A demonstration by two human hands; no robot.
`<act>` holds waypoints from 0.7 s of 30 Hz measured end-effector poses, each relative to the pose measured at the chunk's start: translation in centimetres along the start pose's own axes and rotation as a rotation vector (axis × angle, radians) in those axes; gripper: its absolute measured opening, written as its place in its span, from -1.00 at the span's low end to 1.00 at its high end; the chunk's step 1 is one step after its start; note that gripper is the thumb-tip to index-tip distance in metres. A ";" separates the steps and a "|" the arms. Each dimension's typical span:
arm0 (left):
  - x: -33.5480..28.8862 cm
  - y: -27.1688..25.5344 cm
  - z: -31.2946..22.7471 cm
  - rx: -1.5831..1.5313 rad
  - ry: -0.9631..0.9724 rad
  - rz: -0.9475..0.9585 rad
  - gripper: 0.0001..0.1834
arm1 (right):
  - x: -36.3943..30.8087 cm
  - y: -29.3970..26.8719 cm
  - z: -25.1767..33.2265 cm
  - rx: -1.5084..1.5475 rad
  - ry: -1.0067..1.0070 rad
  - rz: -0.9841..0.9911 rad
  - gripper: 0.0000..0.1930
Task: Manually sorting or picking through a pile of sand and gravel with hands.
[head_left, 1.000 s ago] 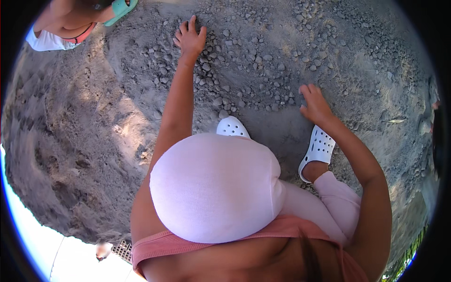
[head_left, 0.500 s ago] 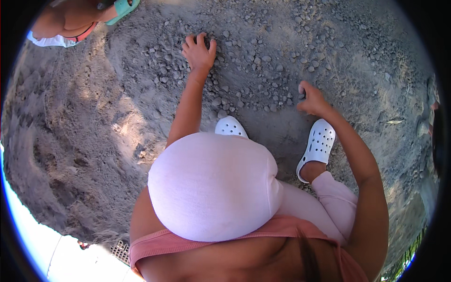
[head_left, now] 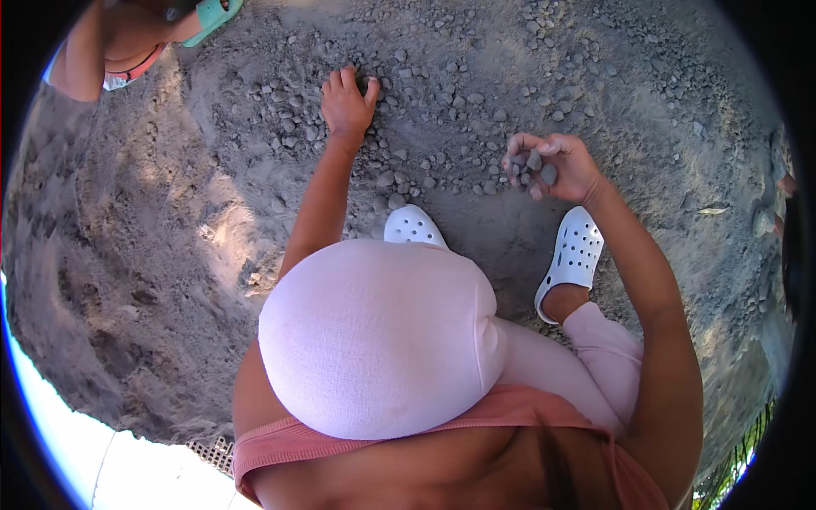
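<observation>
My left hand (head_left: 346, 106) rests palm down on the patch of small grey stones (head_left: 289, 106), fingers bent into them and thumb held apart. Whatever lies under its palm is hidden. Nearer and to the right, my right hand (head_left: 568, 166) is turned palm up above the ground. Its fingers curl around several small grey stones (head_left: 548, 174), which show between the fingers and thumb.
Dusty grey ground (head_left: 153, 280) spreads all round, with more gravel (head_left: 663, 76) at the far right. My feet wear white perforated clogs (head_left: 575, 251). At the far left another person's bare leg (head_left: 140, 38) and turquoise sandal (head_left: 212, 19) show.
My right hand has turned from palm down to palm up, showing the stones in it. My left hand has drawn its spread fingers together and shifted slightly left and nearer.
</observation>
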State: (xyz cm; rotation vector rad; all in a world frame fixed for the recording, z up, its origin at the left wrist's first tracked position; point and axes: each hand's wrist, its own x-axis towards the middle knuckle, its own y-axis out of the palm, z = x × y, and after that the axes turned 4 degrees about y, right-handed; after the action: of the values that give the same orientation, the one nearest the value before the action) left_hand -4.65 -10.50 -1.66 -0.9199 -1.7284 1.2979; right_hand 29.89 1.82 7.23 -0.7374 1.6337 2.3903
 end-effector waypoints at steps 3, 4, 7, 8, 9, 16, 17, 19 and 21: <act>-0.7 0.2 -0.4 -0.013 -0.024 -0.006 -0.52 | 0.7 0.1 -0.9 0.094 0.086 -0.029 -0.51; -1.0 0.3 -0.6 0.080 -0.042 -0.021 -0.47 | 0.9 0.4 -1.1 0.095 0.086 -0.031 -0.51; -1.1 0.6 -1.5 0.183 -0.110 -0.021 -0.40 | 1.6 1.0 -1.9 0.092 0.107 -0.103 -0.48; -1.0 0.6 -1.7 0.195 -0.159 -0.007 -0.38 | 1.7 1.1 -2.1 0.102 0.103 -0.108 -0.48; -0.9 0.5 -2.0 0.192 -0.159 -0.006 -0.38 | 1.7 1.1 -2.3 0.113 0.098 -0.115 -0.48; -1.3 0.7 -0.6 0.098 -0.146 -0.044 -0.42 | 2.2 1.2 -2.6 0.167 0.073 -0.142 -0.50; -1.4 0.8 -0.2 0.117 -0.043 -0.157 -0.43 | 2.2 1.3 -2.5 0.156 0.069 -0.161 -0.50; -1.2 1.1 -0.4 0.031 0.018 -0.171 -0.42 | 2.3 1.3 -2.3 0.138 0.067 -0.174 -0.50; -1.6 1.3 -1.1 -0.072 0.059 -0.185 -0.42 | 2.3 1.0 -2.6 0.130 0.061 -0.211 -0.50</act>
State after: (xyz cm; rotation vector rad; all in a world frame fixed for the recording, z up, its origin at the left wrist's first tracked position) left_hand -2.88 -11.18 -2.95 -0.8096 -1.7788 1.0847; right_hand 28.31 -1.26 6.21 -0.9167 1.6255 2.1151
